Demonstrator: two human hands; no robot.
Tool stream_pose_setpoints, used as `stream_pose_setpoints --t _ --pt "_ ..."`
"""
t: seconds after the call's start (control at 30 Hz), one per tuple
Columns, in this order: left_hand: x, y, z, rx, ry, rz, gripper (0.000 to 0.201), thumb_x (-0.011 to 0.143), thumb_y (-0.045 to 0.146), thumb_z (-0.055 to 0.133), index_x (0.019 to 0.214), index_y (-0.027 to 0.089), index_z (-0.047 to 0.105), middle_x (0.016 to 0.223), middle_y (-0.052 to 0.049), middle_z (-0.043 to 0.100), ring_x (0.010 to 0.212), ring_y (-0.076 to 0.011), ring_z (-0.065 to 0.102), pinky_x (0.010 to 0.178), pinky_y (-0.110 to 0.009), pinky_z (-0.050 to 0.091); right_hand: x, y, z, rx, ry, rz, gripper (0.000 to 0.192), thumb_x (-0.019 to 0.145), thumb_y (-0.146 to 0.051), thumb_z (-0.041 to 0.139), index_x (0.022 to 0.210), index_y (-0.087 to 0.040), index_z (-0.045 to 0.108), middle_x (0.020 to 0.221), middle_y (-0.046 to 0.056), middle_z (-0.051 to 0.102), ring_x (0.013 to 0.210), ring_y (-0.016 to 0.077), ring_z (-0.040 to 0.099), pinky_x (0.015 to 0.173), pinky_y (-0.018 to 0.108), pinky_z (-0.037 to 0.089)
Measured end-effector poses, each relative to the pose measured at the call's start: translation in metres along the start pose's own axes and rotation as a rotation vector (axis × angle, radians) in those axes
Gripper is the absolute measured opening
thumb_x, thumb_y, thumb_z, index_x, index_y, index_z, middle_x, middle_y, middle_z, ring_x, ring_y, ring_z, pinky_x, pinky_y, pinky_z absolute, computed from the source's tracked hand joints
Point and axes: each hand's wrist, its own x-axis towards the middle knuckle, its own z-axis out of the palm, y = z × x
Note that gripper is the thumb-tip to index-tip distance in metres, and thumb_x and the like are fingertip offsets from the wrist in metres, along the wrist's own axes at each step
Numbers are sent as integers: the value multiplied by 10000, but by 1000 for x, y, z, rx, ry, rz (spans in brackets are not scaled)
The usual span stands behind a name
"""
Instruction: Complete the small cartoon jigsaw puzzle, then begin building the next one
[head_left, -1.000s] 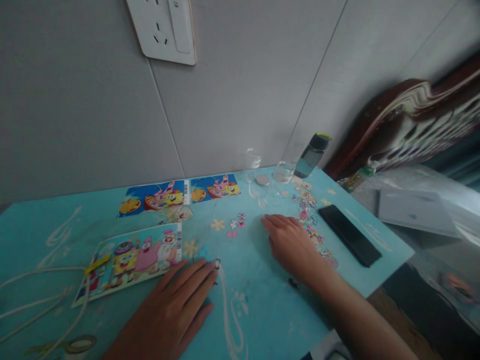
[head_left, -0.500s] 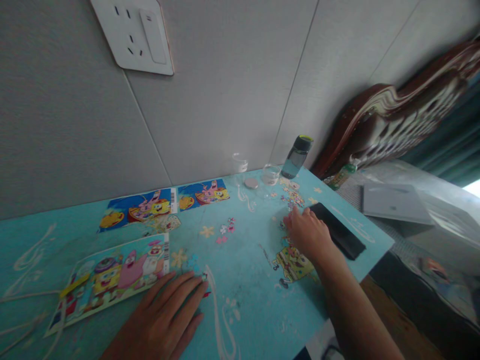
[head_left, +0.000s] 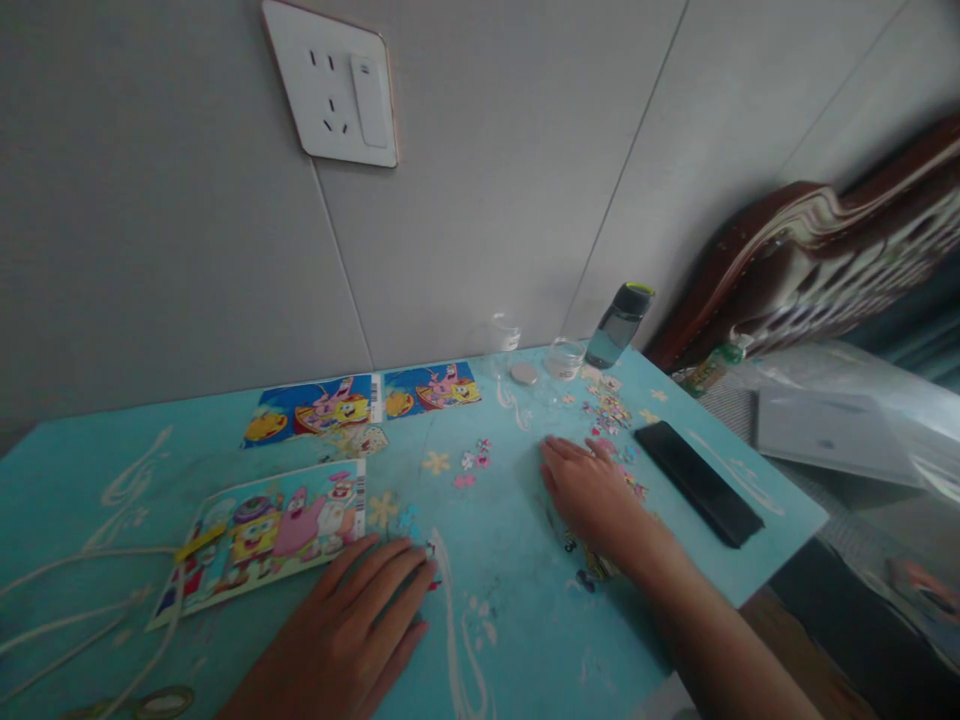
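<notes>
My left hand point(head_left: 352, 625) lies flat on the turquoise table, fingers stretched out, overlapping the lower right corner of a cartoon picture card point(head_left: 296, 535). Small blue pieces point(head_left: 409, 517) lie just past its fingertips. Reaching across from the right, my right hand point(head_left: 589, 490) rests low over the table with its fingers close together. Whatever its fingertips touch or pinch is hidden. Beneath that wrist, a partly covered yellow cartoon figure point(head_left: 598, 567) shows. Loose small colourful pieces point(head_left: 607, 410) are heaped beyond the hand, and a few pink pieces point(head_left: 480, 458) lie to its left.
Two blue picture cards point(head_left: 315, 412) lie near the wall. Clear plastic cups point(head_left: 564, 358), a round lid point(head_left: 523, 373) and a dark bottle point(head_left: 619, 328) stand at the back. A long black object point(head_left: 697, 482) lies at right. White cables point(head_left: 97, 555) cross the left side.
My right hand has moved left, away from the heap and the black object, and now covers more of the yellow figure. My left hand stays put. The view has shifted left.
</notes>
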Motion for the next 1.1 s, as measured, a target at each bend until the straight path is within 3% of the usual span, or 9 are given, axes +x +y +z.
stream_pose_setpoints --t 0.1,0.2,0.33,0.5,0.83,1.1 --pt "2 5 0 -24 12 -46 266 1006 272 475 1167 234 683 1165 -8 692 1114 -174 595 1118 -365 339 0 -8 -4 183 -10 -263 424 959 -86 419 1339 -184 580 1401 116 605 1280 220 579 1168 503 330" --pt "3 6 -3 -40 -8 -52 278 1006 253 475 1207 234 666 1173 -17 688 1111 -184 595 1095 -383 369 2 -7 -10 375 15 -402 509 919 -48 439 1381 -224 559 1359 66 645 1225 182 615 1145 447 388" --pt "4 5 -6 -57 -25 -47 286 999 236 494 1238 221 650 1178 -29 689 1105 -196 604 1068 -402 398 6 -1 -8 427 103 -338 498 901 -32 441 1332 -207 620 1289 78 684 1168 203 641 1060 427 478" --pt "3 6 -5 -67 -28 -59 279 988 218 510 1226 198 654 1176 -38 694 1114 -210 605 1062 -423 402 8 0 -1 303 44 -302 480 905 -22 462 1276 -239 676 1380 99 611 1242 236 587 1076 464 455" --pt "2 7 -6 -66 -62 -77 263 982 201 514 1202 176 657 1160 -50 691 1109 -225 606 1077 -471 390 -2 -21 -9 336 -42 -459 581 807 62 503 1245 -267 697 1438 82 547 1341 238 492 1126 450 400" --pt "2 7 -7 -69 -88 -98 266 986 222 510 1209 169 644 1133 -62 680 1087 -239 601 1066 -499 387 -1 -24 -6 385 8 -508 547 833 37 504 1283 -230 663 1303 98 634 1238 236 564 1064 435 455"
